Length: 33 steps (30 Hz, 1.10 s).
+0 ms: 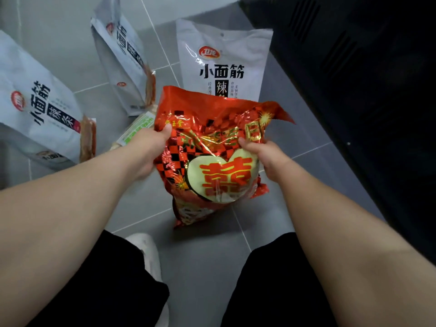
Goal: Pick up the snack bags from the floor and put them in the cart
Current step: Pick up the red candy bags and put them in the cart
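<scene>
The left hand [151, 147] gripped the red snack bag [212, 161] at its left edge, and the right hand [262, 156] pinched its right. Held between them, its long axis ran away from the person, over the floor [205, 256].

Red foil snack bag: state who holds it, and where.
Red foil snack bag: left hand grips its left edge, right hand its right edge.

Grey tiled floor [203, 256] carries three white snack bags [221, 64] (black lettering) and a green packet [139, 128].
</scene>
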Motion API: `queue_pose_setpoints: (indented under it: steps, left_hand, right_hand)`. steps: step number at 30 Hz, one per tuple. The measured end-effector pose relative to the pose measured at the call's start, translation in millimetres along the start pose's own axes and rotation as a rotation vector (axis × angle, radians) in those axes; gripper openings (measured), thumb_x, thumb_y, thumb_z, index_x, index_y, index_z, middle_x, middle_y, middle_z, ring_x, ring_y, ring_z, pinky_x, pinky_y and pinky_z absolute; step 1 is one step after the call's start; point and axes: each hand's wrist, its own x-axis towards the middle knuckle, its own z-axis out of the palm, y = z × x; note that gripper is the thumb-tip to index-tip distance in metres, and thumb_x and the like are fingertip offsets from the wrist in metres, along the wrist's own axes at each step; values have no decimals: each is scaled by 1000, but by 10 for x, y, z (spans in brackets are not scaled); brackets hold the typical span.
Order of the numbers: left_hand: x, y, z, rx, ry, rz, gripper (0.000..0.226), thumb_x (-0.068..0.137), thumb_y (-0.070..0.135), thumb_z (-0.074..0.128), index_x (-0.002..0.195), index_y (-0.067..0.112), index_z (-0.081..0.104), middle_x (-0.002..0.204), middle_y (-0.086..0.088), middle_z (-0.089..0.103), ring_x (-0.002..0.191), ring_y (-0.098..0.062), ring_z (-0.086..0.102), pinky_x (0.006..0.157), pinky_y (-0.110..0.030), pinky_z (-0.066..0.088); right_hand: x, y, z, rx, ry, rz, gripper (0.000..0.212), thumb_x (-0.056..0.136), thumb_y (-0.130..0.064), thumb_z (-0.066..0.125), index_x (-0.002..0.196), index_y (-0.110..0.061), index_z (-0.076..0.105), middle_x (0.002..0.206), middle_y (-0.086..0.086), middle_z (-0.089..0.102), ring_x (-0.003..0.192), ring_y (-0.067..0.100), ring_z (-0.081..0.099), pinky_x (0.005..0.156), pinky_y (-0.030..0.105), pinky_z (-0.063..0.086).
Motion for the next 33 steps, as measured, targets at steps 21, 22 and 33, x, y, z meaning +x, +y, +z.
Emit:
queue_pose_setpoints:
  steps: [21,22,33]
  left_hand:
    - [-12,77,-408,67,193,-64,40,94,41,51,122,13,57,100,-5,67,92,-24,64,89,-40,51]
    - [-41,141,-421,75,186,-53,40,94,41,50,124,14,57,100,-4,67,93,-23,64,86,-38,51]
    - [-1324,1704,-678,45,96,-65,21,92,42,53,95,22,60,83,1,66,90,-24,65,85,-39,53]
  right_hand:
    - [-434,281,614,213,317,-32,16,77,-28,78,80,-19,65,86,2,72,77,18,68,74,31,54]
    - [-495,183,621,214,342,-44,16,77,-28,78,78,-19,65,85,2,72,76,17,68,72,29,54]
    - [-1928,-1446,481,204,513,-44,21,72,-36,80,76,-21,65,81,-5,70,78,17,69,76,31,53]
